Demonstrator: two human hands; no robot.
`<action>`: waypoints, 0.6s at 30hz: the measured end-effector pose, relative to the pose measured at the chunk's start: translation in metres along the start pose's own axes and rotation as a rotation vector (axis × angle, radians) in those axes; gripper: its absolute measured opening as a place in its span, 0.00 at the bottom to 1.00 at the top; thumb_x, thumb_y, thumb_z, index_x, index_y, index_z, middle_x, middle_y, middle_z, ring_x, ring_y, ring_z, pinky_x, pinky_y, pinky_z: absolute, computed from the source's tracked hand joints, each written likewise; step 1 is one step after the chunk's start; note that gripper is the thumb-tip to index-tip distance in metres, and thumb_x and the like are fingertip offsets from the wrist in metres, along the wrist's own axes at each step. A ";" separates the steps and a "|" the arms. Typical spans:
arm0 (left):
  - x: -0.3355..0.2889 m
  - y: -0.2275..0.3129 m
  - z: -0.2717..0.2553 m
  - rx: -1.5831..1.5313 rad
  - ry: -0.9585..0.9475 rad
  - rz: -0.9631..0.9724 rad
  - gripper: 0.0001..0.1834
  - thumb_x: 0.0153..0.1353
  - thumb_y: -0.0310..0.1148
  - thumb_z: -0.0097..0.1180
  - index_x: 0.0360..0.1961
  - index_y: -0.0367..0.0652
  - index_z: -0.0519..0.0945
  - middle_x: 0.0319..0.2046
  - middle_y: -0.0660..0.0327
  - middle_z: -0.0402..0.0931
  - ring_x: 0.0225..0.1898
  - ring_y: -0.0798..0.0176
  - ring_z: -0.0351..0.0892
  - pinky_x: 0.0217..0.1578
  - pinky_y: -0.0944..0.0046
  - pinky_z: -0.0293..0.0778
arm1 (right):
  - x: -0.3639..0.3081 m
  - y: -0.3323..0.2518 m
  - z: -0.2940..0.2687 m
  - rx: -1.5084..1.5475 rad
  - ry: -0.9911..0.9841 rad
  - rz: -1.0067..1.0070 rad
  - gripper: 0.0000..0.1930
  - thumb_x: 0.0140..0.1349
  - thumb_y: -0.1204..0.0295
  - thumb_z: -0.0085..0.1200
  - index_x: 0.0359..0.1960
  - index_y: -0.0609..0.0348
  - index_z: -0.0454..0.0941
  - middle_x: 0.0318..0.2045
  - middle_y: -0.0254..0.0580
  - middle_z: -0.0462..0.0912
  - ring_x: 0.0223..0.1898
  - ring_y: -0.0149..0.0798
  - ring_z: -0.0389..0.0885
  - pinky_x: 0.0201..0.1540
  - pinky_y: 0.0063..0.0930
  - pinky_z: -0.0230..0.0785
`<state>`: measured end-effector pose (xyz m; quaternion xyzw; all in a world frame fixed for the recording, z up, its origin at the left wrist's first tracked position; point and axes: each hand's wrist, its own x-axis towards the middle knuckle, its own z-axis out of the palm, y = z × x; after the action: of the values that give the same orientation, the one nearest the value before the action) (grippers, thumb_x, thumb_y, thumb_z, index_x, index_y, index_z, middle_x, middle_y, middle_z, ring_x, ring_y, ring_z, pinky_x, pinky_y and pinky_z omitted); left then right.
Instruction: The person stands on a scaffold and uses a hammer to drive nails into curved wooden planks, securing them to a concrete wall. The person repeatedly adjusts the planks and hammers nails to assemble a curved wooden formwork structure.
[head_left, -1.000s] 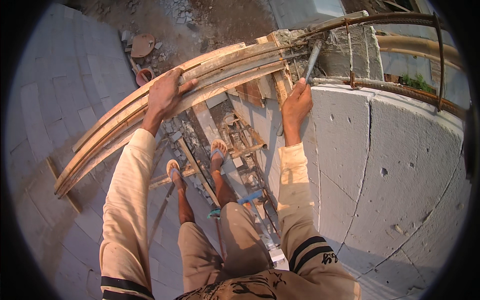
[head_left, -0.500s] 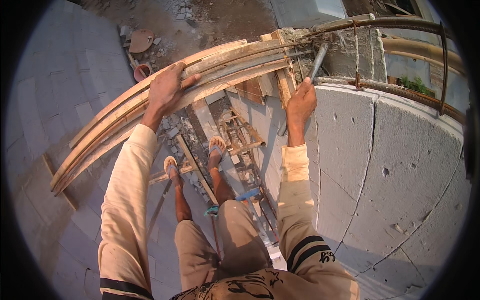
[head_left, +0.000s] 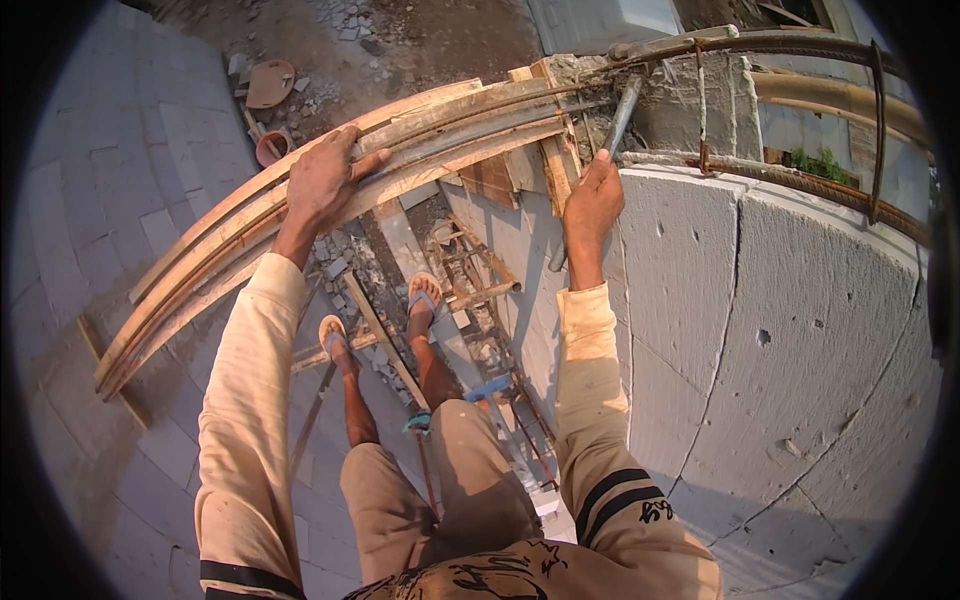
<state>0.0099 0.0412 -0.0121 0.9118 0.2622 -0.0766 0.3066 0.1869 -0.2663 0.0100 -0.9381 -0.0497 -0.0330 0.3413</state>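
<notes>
- Metal tool (head_left: 626,110) slants up from our fist toward the near corner of the concrete post (head_left: 690,112); its lower end pokes out below the fist. Can't tell whether the top bears on the post or on the rusty bars (head_left: 815,42) there.
- Right hand (head_left: 592,210): closed round the tool's shaft, thumb toward the post. Grip looks fine; we should line wrist and forearm up behind the shaft so it doesn't twist.
- Left hand (head_left: 322,188): holding the curved boards (head_left: 478,150) from above, thumb stretched along them. It's well apart from the tool, good spot for bracing. We want steady pressure here, no jerks.
- We should seat the tool's tip before loading it, then work in short, controlled moves. A slip could bark our knuckles on the block wall (head_left: 820,280), just beside the right hand.
- Feet are in flip-flops (head_left: 424,290) on narrow timber over rubble. Weight should stay low and even; leaning hard on the boards risks shifting them, in our judgement.
</notes>
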 end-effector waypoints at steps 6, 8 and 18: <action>0.001 0.001 -0.003 -0.049 -0.033 0.002 0.34 0.74 0.61 0.57 0.58 0.37 0.81 0.54 0.46 0.85 0.56 0.38 0.85 0.55 0.44 0.77 | -0.013 0.002 0.004 -0.107 -0.020 -0.020 0.28 0.87 0.55 0.41 0.32 0.68 0.73 0.22 0.61 0.76 0.28 0.68 0.75 0.38 0.58 0.64; 0.000 0.002 -0.003 -0.025 -0.032 -0.014 0.34 0.74 0.61 0.57 0.58 0.37 0.82 0.52 0.46 0.86 0.56 0.39 0.85 0.55 0.44 0.77 | -0.018 0.002 0.004 -0.008 0.034 0.079 0.28 0.87 0.55 0.41 0.32 0.68 0.74 0.24 0.62 0.77 0.29 0.68 0.76 0.39 0.60 0.64; 0.005 -0.003 -0.001 0.040 0.013 0.027 0.39 0.71 0.68 0.58 0.60 0.40 0.84 0.48 0.45 0.89 0.54 0.40 0.88 0.56 0.43 0.78 | 0.016 -0.003 -0.007 -0.163 -0.020 -0.040 0.28 0.86 0.54 0.43 0.32 0.67 0.76 0.24 0.63 0.80 0.31 0.70 0.81 0.38 0.62 0.65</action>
<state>0.0127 0.0461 -0.0145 0.9217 0.2502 -0.0715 0.2875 0.2026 -0.2672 0.0187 -0.9619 -0.0688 -0.0344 0.2624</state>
